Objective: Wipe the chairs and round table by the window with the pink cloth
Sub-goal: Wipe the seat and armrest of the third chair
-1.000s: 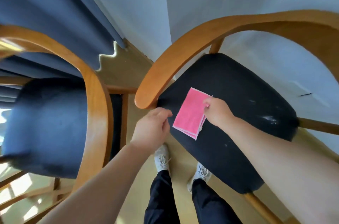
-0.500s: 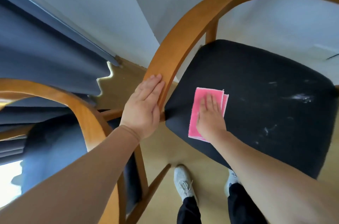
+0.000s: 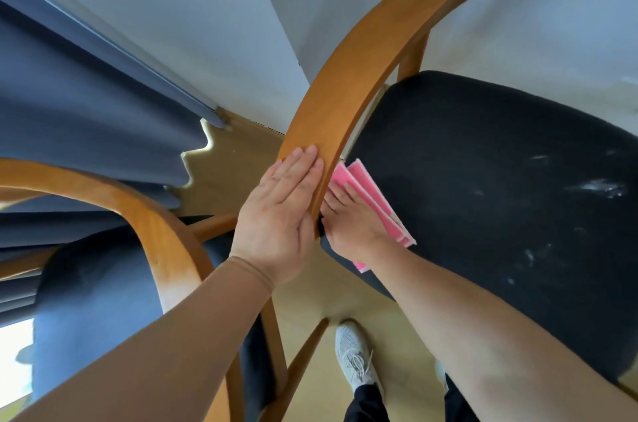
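Here, in the head view, the left hand (image 3: 281, 217) lies flat on the lower end of the curved, honey-coloured wooden armrest (image 3: 348, 100) of the chair with the black fabric seat (image 3: 483, 200); its fingers (image 3: 303, 167) are stretched out straight and close together, pressing on the wood rather than wrapped around it. Just beside it, partly hidden behind the armrest, the right hand (image 3: 348, 221) presses the folded pink cloth (image 3: 369, 193) flat against the front left corner of the seat, fingers extended on top of the fabric, not clenched. The cloth's layers fan out slightly, and one corner hangs over the seat edge. Pale smudges mark the seat towards the right. A second wooden chair with a blue seat (image 3: 96, 311) stands to the left, near the blue pleated curtain (image 3: 86, 117). A grey sneaker (image 3: 354, 357) rests on the light floor below.
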Motion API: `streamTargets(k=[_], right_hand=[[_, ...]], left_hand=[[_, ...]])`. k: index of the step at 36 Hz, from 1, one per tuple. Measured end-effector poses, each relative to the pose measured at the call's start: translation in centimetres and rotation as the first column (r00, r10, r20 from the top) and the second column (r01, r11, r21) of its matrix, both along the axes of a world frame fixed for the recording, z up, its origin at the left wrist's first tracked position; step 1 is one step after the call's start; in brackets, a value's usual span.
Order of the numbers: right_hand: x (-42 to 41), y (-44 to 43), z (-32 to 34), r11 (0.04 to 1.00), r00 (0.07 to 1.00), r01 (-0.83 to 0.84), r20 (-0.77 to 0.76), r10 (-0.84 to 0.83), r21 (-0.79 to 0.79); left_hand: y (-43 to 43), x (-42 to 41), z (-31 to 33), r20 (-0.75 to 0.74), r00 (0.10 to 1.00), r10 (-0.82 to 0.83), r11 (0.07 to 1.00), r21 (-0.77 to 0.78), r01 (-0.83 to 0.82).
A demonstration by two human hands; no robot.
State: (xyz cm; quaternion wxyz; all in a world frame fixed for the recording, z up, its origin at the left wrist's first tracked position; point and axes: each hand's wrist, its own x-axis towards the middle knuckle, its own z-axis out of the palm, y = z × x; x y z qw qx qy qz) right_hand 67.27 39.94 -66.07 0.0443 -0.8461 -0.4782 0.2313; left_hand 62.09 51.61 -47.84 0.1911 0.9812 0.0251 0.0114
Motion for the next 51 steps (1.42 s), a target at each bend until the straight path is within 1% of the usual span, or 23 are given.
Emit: streamTargets(k=[2, 4, 7, 10, 13, 17, 20, 25, 27, 30, 33, 38, 41, 45, 49, 51], right_hand=[[0.3, 1.6, -0.5, 0.999, 0.999, -0.045, -0.027, 0.045, -0.017], [0.5, 2.0, -0.7, 0.999, 0.998, -0.034, -0.055, 0.033, -0.028], [0.2, 0.9, -0.5, 1.0, 1.0, -0.009, 0.022, 0.009, -0.03], [-1.1, -0.8, -0.1, 0.999, 0.997, 0.016, 0.079, -0.018, 0.027], [-2.9, -3.0, 0.0, 0.998, 0.994, -0.011, 0.109, 0.005, 0.062], [-5.6, -6.5, -0.3, 0.999, 0.995, -0.034, 0.097, 0.032, 0.016], [-6.5, -7.8, -0.2, 1.0, 0.998, -0.014, 0.062, 0.015, -0.016], [-5.8, -7.3, 0.2, 0.999, 0.998, -0.009, 0.057, 0.011, -0.037], [-5.0, -6.6, 0.4, 1.0, 0.998, 0.014, 0.068, -0.012, -0.023], [-2.7, -5.1, 1.0, 1.0, 0.996, 0.028, 0.086, -0.027, -0.009], [0.4, -3.0, 1.2, 0.999, 0.993, 0.005, 0.12, 0.001, -0.047], [6.4, -0.5, 1.0, 0.989, 0.986, 0.129, 0.116, -0.121, -0.069], [8.0, -0.4, 1.0, 0.985, 0.981, 0.156, 0.124, -0.146, -0.075], [7.0, -0.9, 1.2, 0.979, 0.973, 0.199, 0.127, -0.191, -0.054], [4.8, -2.9, 1.4, 0.963, 0.966, 0.244, 0.116, -0.231, -0.118], [3.3, -4.5, 1.4, 0.958, 0.962, 0.264, 0.106, -0.252, -0.115]], left_hand=[[0.0, 0.0, 0.1, 0.002, 1.0, 0.002, 1.0, 0.008, -0.002], [-0.1, 0.1, 0.2, 0.006, 1.0, 0.002, 1.0, 0.008, -0.002], [-0.2, 0.1, 0.3, 0.0, 1.0, -0.004, 1.0, -0.002, 0.004], [0.0, 0.1, 0.2, -0.011, 1.0, -0.013, 1.0, 0.01, 0.013], [-0.1, 0.1, 0.4, -0.022, 1.0, -0.015, 0.999, 0.03, 0.015], [-0.2, 0.2, 0.6, -0.016, 1.0, -0.014, 0.999, 0.039, 0.015], [-0.2, 0.1, 0.6, -0.023, 1.0, -0.002, 0.999, 0.041, 0.003], [-0.1, 0.2, 0.6, -0.037, 0.999, -0.005, 0.999, 0.044, 0.007], [-0.1, 0.2, 0.6, -0.04, 0.999, -0.004, 0.999, 0.044, 0.006], [-0.1, 0.2, 0.6, -0.037, 0.999, -0.009, 0.999, 0.038, 0.011], [0.0, 0.3, 0.5, -0.024, 1.0, -0.016, 0.999, 0.034, 0.017], [0.1, 0.3, 0.3, 0.007, 1.0, -0.01, 1.0, 0.02, 0.01], [0.1, 0.3, 0.4, -0.003, 1.0, -0.009, 1.0, 0.022, 0.009], [0.2, 0.3, 0.4, -0.019, 1.0, -0.013, 0.999, 0.03, 0.014], [0.1, 0.3, 0.5, -0.045, 0.999, -0.014, 0.999, 0.029, 0.015], [0.1, 0.4, 0.6, -0.059, 0.998, -0.009, 0.999, 0.032, 0.011]])
